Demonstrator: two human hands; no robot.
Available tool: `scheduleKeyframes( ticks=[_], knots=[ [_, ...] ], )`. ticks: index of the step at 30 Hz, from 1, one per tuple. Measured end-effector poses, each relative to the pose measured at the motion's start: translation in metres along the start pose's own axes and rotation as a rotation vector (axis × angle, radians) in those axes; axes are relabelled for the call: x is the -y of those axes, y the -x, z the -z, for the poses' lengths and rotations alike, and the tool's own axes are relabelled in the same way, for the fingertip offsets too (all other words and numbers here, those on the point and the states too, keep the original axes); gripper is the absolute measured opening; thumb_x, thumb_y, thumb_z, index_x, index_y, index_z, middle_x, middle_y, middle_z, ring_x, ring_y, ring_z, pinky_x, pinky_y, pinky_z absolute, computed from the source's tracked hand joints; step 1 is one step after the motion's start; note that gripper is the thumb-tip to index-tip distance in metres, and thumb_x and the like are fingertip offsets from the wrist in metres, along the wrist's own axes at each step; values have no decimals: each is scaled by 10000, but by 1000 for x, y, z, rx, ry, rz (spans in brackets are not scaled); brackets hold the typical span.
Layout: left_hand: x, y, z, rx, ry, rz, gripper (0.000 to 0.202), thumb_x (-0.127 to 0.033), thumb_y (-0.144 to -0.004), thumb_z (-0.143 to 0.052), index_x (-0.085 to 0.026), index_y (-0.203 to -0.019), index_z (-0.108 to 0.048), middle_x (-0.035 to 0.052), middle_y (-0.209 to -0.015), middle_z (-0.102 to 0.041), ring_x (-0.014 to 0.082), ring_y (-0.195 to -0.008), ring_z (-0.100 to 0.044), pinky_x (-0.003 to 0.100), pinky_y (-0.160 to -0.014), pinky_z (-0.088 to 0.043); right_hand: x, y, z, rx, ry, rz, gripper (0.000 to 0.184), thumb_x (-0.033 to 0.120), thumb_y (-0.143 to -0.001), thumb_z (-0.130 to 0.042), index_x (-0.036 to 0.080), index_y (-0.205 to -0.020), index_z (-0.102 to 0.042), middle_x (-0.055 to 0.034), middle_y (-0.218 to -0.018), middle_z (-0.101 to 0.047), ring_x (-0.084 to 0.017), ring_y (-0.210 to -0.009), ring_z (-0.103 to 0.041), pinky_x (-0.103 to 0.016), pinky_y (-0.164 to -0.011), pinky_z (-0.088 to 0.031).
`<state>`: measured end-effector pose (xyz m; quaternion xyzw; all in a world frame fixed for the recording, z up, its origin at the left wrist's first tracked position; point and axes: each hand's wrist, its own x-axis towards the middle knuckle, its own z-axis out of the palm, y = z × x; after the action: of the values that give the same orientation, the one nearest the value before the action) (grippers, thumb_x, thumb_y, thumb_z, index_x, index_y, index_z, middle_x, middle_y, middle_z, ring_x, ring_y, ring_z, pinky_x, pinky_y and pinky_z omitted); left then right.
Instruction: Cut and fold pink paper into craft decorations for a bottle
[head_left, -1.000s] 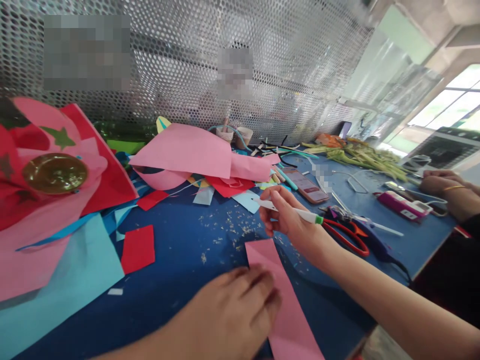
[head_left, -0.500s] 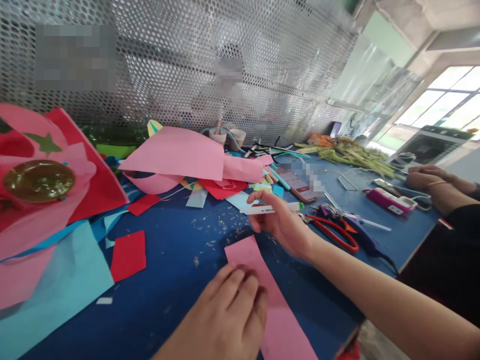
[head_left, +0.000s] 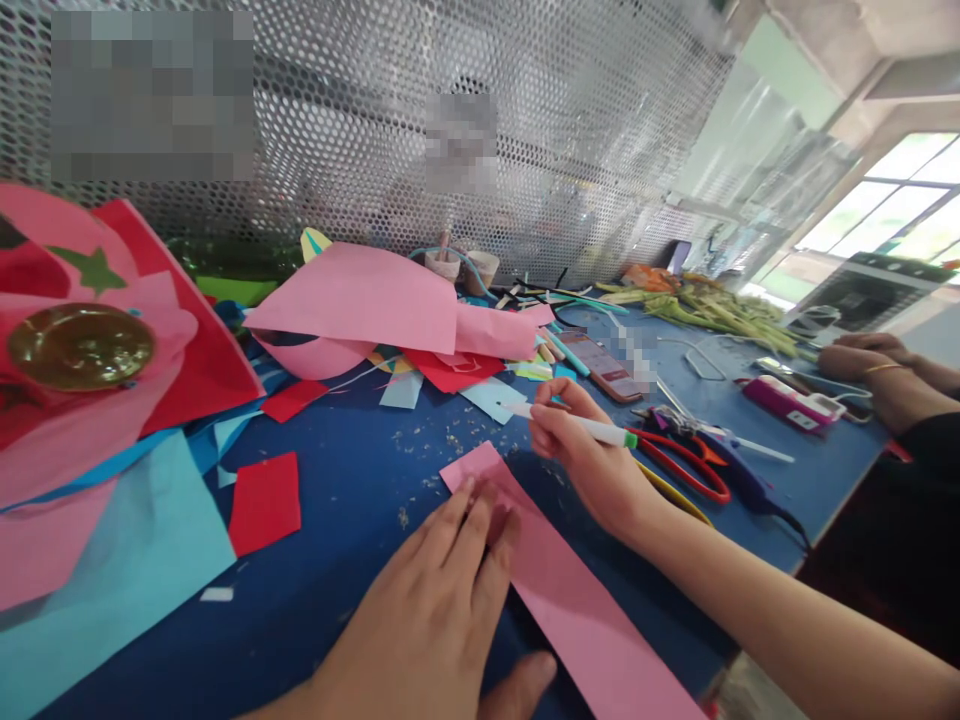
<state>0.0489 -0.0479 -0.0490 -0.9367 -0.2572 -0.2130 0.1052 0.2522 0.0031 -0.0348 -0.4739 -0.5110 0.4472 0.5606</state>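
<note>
Pink paper strip (head_left: 574, 600) lies on the blue table (head_left: 341, 490); left hand (head_left: 431, 590), nearly flat, gripping nothing, rests near its far end, probably pinning it. Right hand (head_left: 589, 468), fingers closed round a white pen (head_left: 596, 429), holds the tip clear of the strip. Phone (head_left: 602, 366) screen text unreadable.

The left hand (head_left: 416, 610) and the right hand (head_left: 604, 480) are both bare, right down to the fingertips. The right forearm (head_left: 772, 595) is bare as well, slim and smooth in outline, narrowing at the wrist and broadening toward the near right, where I lose sight of it. On the near left I catch only a short, uncovered stretch of left wrist (head_left: 315, 700). The left fingers (head_left: 472, 540) look long and slender, and the thumb (head_left: 525, 678) is rounded at its tip.
</note>
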Motion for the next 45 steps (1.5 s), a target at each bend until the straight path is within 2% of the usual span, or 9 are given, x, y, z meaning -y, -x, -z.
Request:
scheduleKeyframes(
  ticks=[6, 11, 17, 21, 23, 25, 33, 40, 45],
  knots=[
    [2, 0, 1, 8, -24, -38, 615, -531, -916, -426, -62, -1291, -559, 181, -1332, -598, 287, -1229, -562, 352, -1001, -452, 5, 5, -6, 139, 84, -79, 240, 372, -846, -616, 209, -727, -486, 101, -470, -428, -82, -447, -317, -238, -468, -217],
    [1, -2, -3, -12, -41, -55, 616, -536, -922, -397, -42, -1228, -603, 183, -1320, -608, 275, -1273, -521, 327, -1036, -417, 4, 3, -6, 146, 85, -101, 253, 354, -843, -609, 219, -713, -439, 109, -456, -440, -71, -432, -315, -222, -455, -211],
    [3, -3, -4, -2, -66, -92, 599, -532, -926, -382, -71, -1255, -578, 177, -1293, -631, 266, -1150, -622, 318, -969, -465, 3, 4, -7, 187, 88, -89, 306, 367, -831, -628, 229, -671, -407, 131, -425, -370, -59, -385, -254, -214, -407, -176],
    [7, -2, -6, 22, -70, -137, 431, -315, -949, -363, -92, -1257, -567, 142, -1284, -645, 243, -1123, -641, 293, -943, -484, 2, 4, -10, 214, 104, -60, 290, 344, -835, -631, 227, -670, -422, 125, -435, -395, -59, -387, -278, -210, -407, -203],
    [7, -1, -8, 41, -69, -145, 408, -202, -940, -342, -95, -1277, -544, 137, -1299, -635, 234, -1145, -629, 284, -950, -481, 0, 3, -11, 225, 112, -48, 288, 341, -830, -635, 226, -668, -426, 123, -447, -401, -59, -390, -289, -208, -407, -213],
    [7, 1, -11, 66, -62, -140, 420, -158, -932, -328, -87, -1299, -519, 147, -1331, -608, 240, -1172, -610, 290, -965, -477, 0, 2, -13, 232, 116, -43, 296, 346, -821, -644, 225, -662, -425, 121, -456, -404, -58, -392, -299, -205, -406, -221],
    [4, 2, -9, 105, 17, -114, 449, -174, -914, -365, -67, -1332, -486, 163, -1379, -562, 277, -1261, -534, 311, -998, -469, 1, 4, -13, 235, 114, -84, 352, 405, -781, -700, 225, -647, -429, 118, -432, -404, -59, -373, -295, -207, -391, -204],
    [1, 4, -10, 85, 89, -55, 455, -154, -905, -384, -79, -1344, -480, 157, -1393, -551, 258, -1324, -465, 302, -1051, -424, 1, 3, -15, 248, 119, -88, 373, 434, -779, -704, 233, -633, -427, 111, -434, -412, -66, -376, -299, -220, -383, -191],
    [1, 3, -10, 102, 65, -67, 451, -149, -914, -359, -88, -1346, -473, 149, -1389, -557, 256, -1300, -495, 299, -1013, -458, 1, 4, -14, 256, 103, -99, 326, 372, -807, -668, 232, -643, -423, 116, -442, -403, -59, -372, -286, -214, -377, -174]
  ],
)
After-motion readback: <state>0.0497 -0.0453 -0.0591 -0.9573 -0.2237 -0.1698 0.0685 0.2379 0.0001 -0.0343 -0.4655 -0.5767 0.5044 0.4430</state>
